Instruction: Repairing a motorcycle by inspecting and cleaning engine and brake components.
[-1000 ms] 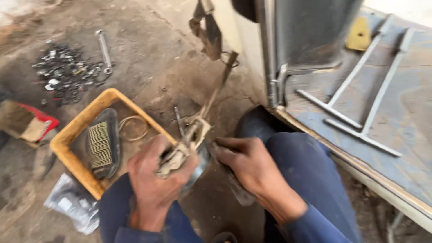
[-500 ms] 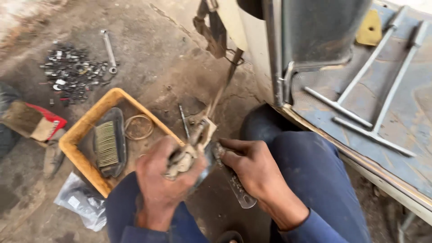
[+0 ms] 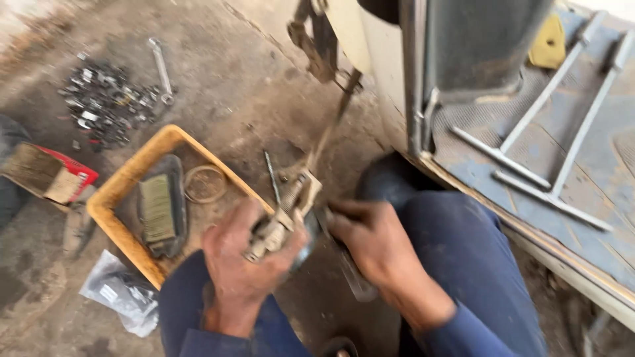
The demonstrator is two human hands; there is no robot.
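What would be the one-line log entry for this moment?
left hand: grips metal part | right hand: holds wrench | yellow tray: left

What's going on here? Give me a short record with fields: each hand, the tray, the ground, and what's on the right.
Left hand: grips a grimy metal mechanism with a cable attached.
Right hand: touches the same mechanism; a wrench lies under it.
Yellow tray: holds a wire brush and a ring.
Ground: heap of nuts and bolts, spanner.
Right: blue vehicle floor with metal rods.
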